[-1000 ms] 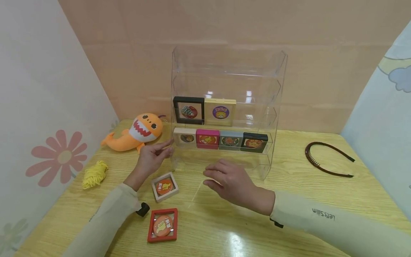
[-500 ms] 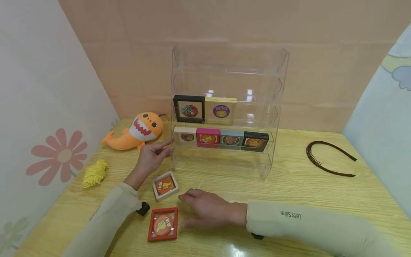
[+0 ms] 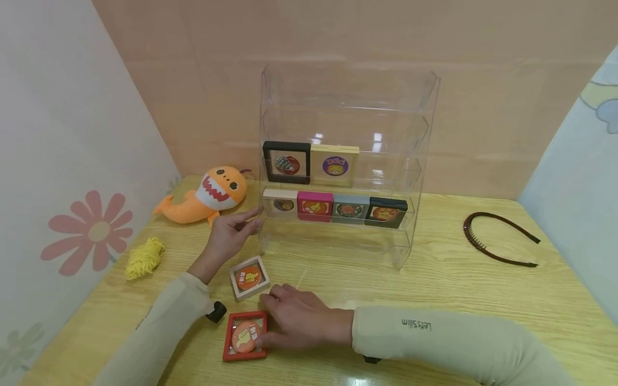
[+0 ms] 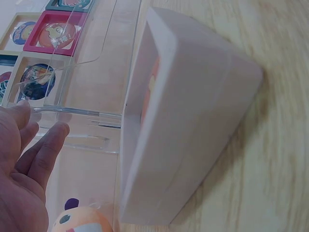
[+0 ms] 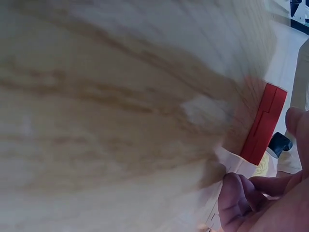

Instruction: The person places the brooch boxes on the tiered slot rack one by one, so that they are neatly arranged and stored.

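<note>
A clear acrylic display rack (image 3: pixel 338 236) stands upright on the table. At its lower left side, my left hand (image 3: pixel 227 238) pinches the edge of the side panel between thumb and fingers. My right hand (image 3: pixel 301 319) is at the right side of a red square frame (image 3: pixel 229 338), its thumb (image 5: pixel 294 121) overlapping the frame's right edge and its fingers spread apart from the thumb. The red frame lies flat and holds a round thumbs-up badge (image 3: pixel 245 336). Behind it lies a pale wooden frame (image 3: pixel 240 294) with a similar badge, large in the left wrist view.
On the rack, a black frame (image 3: pixel 267 161) and a cream frame (image 3: pixel 356 161) sit above a row with beige, pink (image 3: pixel 315 195), grey and black frames. An orange shark plush (image 3: pixel 188 212) and yellow yarn (image 3: pixel 145 258) lie left; a dark headband (image 3: pixel 470 236) lies right.
My right hand has moved left and nearer to me, from in front of the rack to the red frame's right edge. My left hand has stayed at the rack's side.
</note>
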`<state>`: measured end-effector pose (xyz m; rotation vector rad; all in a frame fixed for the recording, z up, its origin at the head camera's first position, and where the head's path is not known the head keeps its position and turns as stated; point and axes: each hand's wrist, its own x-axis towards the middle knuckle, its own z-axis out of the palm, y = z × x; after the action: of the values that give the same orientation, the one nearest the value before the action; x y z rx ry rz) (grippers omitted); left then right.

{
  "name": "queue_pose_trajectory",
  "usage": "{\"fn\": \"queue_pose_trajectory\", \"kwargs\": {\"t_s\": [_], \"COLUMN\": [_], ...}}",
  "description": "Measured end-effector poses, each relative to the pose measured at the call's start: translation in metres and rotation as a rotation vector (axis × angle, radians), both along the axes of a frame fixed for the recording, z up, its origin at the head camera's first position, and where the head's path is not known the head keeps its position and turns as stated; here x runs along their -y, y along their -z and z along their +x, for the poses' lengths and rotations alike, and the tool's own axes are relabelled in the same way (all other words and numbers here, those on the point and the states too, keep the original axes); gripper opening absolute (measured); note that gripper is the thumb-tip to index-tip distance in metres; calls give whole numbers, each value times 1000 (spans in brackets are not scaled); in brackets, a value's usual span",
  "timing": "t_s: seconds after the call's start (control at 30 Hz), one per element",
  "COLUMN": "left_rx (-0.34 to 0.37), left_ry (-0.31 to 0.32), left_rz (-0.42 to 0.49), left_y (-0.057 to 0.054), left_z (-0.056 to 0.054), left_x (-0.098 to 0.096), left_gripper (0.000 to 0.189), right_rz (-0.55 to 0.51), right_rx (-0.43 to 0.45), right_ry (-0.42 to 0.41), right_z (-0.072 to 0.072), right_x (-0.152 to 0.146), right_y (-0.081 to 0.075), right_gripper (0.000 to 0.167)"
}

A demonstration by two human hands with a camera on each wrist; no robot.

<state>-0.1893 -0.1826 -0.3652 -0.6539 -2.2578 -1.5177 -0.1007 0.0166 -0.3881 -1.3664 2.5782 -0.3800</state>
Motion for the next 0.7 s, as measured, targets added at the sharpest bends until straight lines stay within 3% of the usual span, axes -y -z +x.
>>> {"fn": "queue_pose_trajectory", "kwargs": {"t_s": [0.43,0.7], "left_rx": [12,25], "left_ry": [2,-5], "left_rz": [8,3], "left_y": [-1,-1], "left_z": [-2,0], "left_x": [-2,-1], "left_gripper": [27,27], "right_rz": [-22,-129], "right_rx": [42,120], "right_ry": [-23,-33], "right_z": [-1,2], "right_x": [2,-2], "right_y": [6,5], "right_gripper": [61,57]}}
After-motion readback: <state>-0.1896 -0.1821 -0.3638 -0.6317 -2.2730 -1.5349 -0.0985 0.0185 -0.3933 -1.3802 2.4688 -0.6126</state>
